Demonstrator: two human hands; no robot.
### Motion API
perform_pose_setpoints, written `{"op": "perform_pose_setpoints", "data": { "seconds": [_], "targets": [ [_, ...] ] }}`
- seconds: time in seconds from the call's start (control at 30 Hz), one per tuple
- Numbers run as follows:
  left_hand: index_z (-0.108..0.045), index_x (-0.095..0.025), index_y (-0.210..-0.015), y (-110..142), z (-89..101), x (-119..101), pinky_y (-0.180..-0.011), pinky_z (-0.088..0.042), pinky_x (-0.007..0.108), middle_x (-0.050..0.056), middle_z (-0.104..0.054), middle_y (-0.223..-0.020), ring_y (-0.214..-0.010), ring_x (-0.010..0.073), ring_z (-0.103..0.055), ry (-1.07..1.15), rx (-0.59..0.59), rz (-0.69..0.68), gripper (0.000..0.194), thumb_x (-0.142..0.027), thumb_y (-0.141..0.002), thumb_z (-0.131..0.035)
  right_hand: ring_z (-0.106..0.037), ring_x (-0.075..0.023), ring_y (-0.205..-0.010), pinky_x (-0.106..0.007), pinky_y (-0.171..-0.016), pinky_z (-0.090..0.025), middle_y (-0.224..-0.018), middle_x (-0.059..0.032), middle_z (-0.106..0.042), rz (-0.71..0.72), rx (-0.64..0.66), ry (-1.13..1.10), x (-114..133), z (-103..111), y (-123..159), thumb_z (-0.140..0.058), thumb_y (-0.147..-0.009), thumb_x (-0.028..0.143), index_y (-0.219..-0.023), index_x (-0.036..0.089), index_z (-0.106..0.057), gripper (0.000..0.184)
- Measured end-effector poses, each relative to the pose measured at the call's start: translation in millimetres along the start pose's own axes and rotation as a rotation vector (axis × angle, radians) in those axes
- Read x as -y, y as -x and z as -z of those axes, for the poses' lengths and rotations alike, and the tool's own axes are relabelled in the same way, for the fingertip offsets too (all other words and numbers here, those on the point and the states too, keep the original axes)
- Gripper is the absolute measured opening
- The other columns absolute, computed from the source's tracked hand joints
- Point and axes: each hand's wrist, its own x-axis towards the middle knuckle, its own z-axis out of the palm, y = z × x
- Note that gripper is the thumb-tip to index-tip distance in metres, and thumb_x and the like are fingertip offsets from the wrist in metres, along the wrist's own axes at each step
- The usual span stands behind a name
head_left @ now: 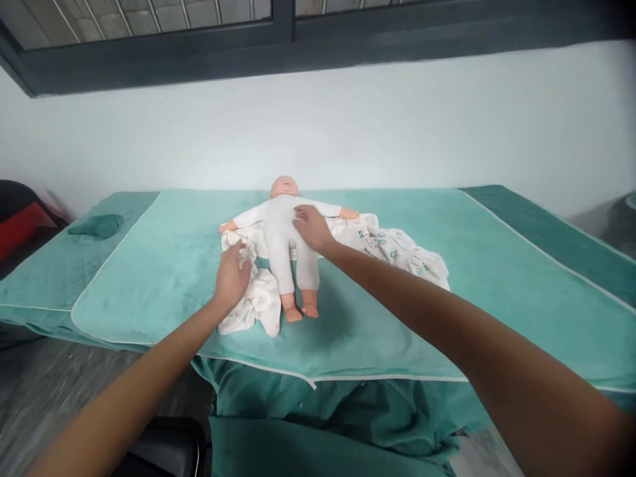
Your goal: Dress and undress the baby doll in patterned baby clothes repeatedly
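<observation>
A baby doll (pixel 281 225) in a white long-sleeved suit lies on its back, arms spread and bare feet toward me. Beneath and beside it is a white printed baby garment (pixel 261 295), bunched at the left. More white printed cloth (pixel 407 252) spreads out on the right, partly under the doll's arm. My left hand (pixel 233 275) rests at the bunched cloth by the doll's side, fingers bent and thumb apart. Across the doll's belly lies my right hand (pixel 313 228), its fingers loosely extended on the suit.
A green padded mat (pixel 163 265) covers the bed against a white wall (pixel 348 126). A face hole (pixel 97 226) is at the left end. A dark window frame (pixel 199 56) runs above. Green cloth (pixel 318 437) hangs at the front, near a black stool (pixel 163 447).
</observation>
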Motion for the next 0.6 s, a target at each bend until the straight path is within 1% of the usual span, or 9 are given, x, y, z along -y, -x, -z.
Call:
{"op": "perform_pose_setpoints", "data": {
  "seconds": [0.03, 0.07, 0.17, 0.27, 0.37, 0.43, 0.47, 0.53, 0.6],
  "targets": [
    [-0.057, -0.017, -0.132, -2.5, -7.9, -4.3, -0.118, -0.036, 0.045, 0.015, -0.060, -0.140, -0.136, 0.0297, -0.052, 0.066, 0.064, 0.031, 0.046, -0.026, -0.087, -0.062, -0.054, -0.0291, -0.127, -0.043, -0.110, -0.042, -0.144, -0.0173, -0.050, -0.004, -0.054, 0.038, -11.6, 1.6, -11.7, -0.048, -0.090, 0.035, -0.139, 0.016, -0.050, 0.053],
    [-0.058, -0.016, -0.133, -6.2, -17.2, -8.7, -0.115, -0.040, 0.044, 0.014, -0.063, -0.136, -0.130, 0.0287, -0.057, 0.148, 0.118, 0.107, 0.047, -0.030, -0.089, -0.062, -0.053, -0.0298, -0.129, -0.043, -0.112, -0.040, -0.144, -0.0186, -0.050, -0.010, -0.088, 0.087, -22.3, 3.4, -24.3, -0.049, -0.090, 0.037, -0.139, 0.014, -0.050, 0.054],
    [-0.062, -0.014, -0.127, -23.2, -48.7, -17.4, -0.101, -0.052, 0.038, 0.015, -0.071, -0.122, -0.112, 0.0266, -0.068, 0.444, 0.283, 0.387, 0.050, -0.043, -0.086, -0.070, -0.050, -0.0333, -0.132, -0.043, -0.114, -0.037, -0.144, -0.0228, -0.052, -0.059, -0.111, 0.224, -51.3, 7.0, -64.4, -0.050, -0.092, 0.046, -0.141, 0.009, -0.049, 0.062],
    [-0.067, -0.013, -0.116, -41.1, -76.7, -18.8, -0.084, -0.060, 0.034, 0.014, -0.075, -0.107, -0.092, 0.0235, -0.073, 0.782, 0.418, 0.548, 0.050, -0.048, -0.081, -0.077, -0.053, -0.0349, -0.130, -0.043, -0.112, -0.038, -0.141, -0.0244, -0.057, -0.159, -0.021, 0.248, -74.0, 8.7, -103.4, -0.047, -0.095, 0.056, -0.148, 0.005, -0.041, 0.074],
    [-0.067, -0.014, -0.119, -54.6, -91.3, -20.0, -0.073, -0.062, 0.035, 0.013, -0.076, -0.099, -0.076, 0.0219, -0.073, 0.961, 0.404, 0.614, 0.055, -0.047, -0.077, -0.081, -0.055, -0.0362, -0.130, -0.042, -0.108, -0.040, -0.143, -0.0247, -0.058, -0.243, 0.117, 0.250, -82.1, 12.0, -136.6, -0.046, -0.092, 0.071, -0.152, 0.007, -0.037, 0.088],
    [-0.067, -0.015, -0.121, -63.4, -89.1, -22.8, -0.070, -0.063, 0.035, 0.013, -0.076, -0.100, -0.074, 0.0223, -0.073, 0.989, 0.395, 0.608, 0.056, -0.045, -0.076, -0.083, -0.056, -0.0368, -0.129, -0.041, -0.104, -0.043, -0.144, -0.0235, -0.058, -0.258, 0.225, 0.241, -75.5, 13.7, -155.3, -0.046, -0.088, 0.079, -0.146, 0.011, -0.047, 0.090],
    [-0.067, -0.016, -0.121, -68.5, -83.6, -24.2, -0.070, -0.063, 0.036, 0.013, -0.076, -0.101, -0.074, 0.0224, -0.073, 0.990, 0.390, 0.594, 0.055, -0.044, -0.076, -0.083, -0.058, -0.0362, -0.126, -0.041, -0.101, -0.045, -0.142, -0.0217, -0.060, -0.238, 0.286, 0.216, -68.6, 13.3, -163.9, -0.046, -0.086, 0.081, -0.140, 0.013, -0.054, 0.087],
    [-0.067, -0.016, -0.120, -81.3, -63.5, -24.8, -0.070, -0.063, 0.036, 0.012, -0.076, -0.102, -0.075, 0.0221, -0.073, 0.983, 0.360, 0.552, 0.053, -0.043, -0.077, -0.082, -0.062, -0.0337, -0.116, -0.041, -0.097, -0.046, -0.131, -0.0190, -0.068, -0.170, 0.382, 0.149, -48.5, 7.8, -180.1, -0.047, -0.085, 0.082, -0.129, 0.017, -0.063, 0.080],
    [-0.065, -0.016, -0.121, -96.9, -33.2, -19.4, -0.068, -0.062, 0.035, 0.011, -0.076, -0.098, -0.073, 0.0213, -0.073, 0.977, 0.319, 0.524, 0.052, -0.045, -0.080, -0.079, -0.061, -0.0317, -0.109, -0.043, -0.096, -0.045, -0.121, -0.0186, -0.072, -0.114, 0.398, 0.119, -22.8, -6.4, -195.3, -0.050, -0.084, 0.081, -0.124, 0.017, -0.064, 0.077]
  ]
}}
